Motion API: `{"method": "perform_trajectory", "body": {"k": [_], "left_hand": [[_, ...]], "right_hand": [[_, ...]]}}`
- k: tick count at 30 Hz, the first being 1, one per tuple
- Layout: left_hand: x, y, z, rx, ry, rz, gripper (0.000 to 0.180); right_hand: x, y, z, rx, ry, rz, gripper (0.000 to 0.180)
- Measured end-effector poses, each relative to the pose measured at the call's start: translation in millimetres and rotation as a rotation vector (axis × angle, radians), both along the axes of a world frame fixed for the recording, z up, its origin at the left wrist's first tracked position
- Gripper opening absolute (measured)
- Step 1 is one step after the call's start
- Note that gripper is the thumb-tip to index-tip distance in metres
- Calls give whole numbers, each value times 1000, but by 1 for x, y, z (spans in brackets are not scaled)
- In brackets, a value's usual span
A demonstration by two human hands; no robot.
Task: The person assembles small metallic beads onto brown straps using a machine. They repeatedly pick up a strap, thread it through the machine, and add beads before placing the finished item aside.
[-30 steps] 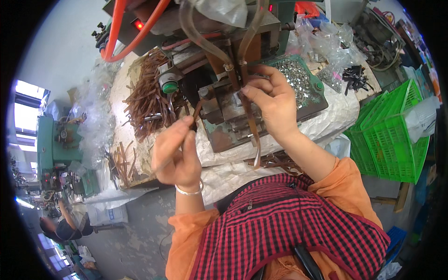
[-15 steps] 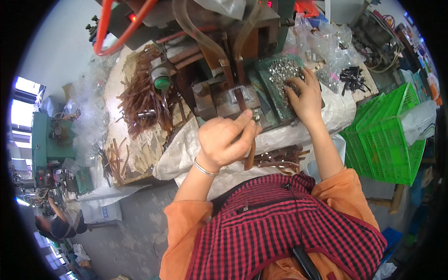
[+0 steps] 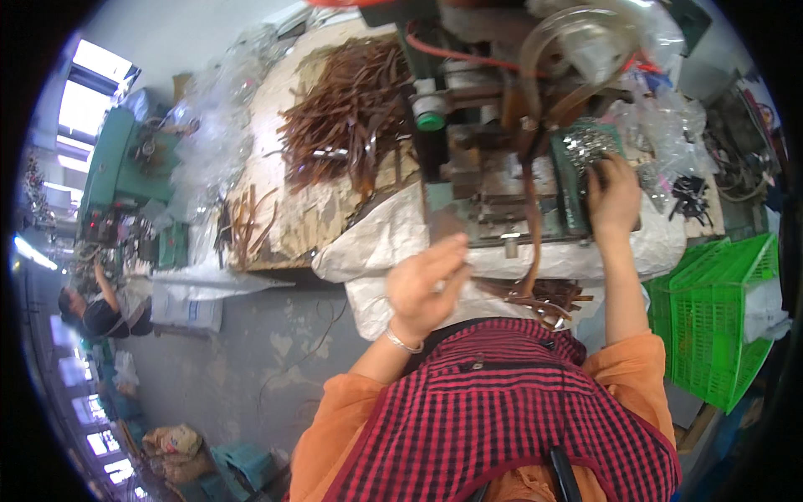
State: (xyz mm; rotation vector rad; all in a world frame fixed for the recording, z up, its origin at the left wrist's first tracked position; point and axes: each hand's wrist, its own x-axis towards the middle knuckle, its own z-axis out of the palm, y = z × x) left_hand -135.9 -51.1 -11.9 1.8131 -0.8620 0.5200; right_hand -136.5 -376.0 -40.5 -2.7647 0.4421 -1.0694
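My left hand (image 3: 428, 286), a bangle at its wrist, is in front of the press with fingers stretched out and slightly blurred; nothing shows in it. To its right, a brown strap (image 3: 533, 230) hangs down over the front edge of the press (image 3: 493, 201), its upper end at the tooling. My right hand (image 3: 617, 199) reaches into a green tray (image 3: 567, 188) of small shiny metal pieces (image 3: 588, 144). Its fingers are bent down among the pieces, and whatever the fingertips pinch is hidden.
A large heap of brown straps (image 3: 347, 109) lies left of the press, near a green button (image 3: 430, 121). More straps (image 3: 552, 297) lie by my lap. Black strips (image 3: 690, 199) and clear bags stand right, above a green crate (image 3: 711, 314). Another person (image 3: 100, 305) works far left.
The view has swung left. My left hand has come away from the strap at the press, leaving it hanging there. My right hand's fingers have gone from spread to bent among the metal pieces.
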Motion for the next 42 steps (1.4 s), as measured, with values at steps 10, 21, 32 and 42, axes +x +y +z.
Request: {"method": "perform_trajectory", "body": {"k": [10, 21, 32, 42], "left_hand": [[157, 57, 49, 576, -102, 549, 12], [185, 89, -28, 203, 683, 254, 30], [130, 27, 14, -171, 393, 345, 14], [79, -10, 48, -327, 114, 113, 12]], "right_hand": [[6, 0, 11, 228, -126, -3, 15], [-94, -29, -11, 716, -289, -75, 15], [17, 73, 63, 822, -321, 467, 21], [16, 110, 73, 1321, -415, 501, 35]]}}
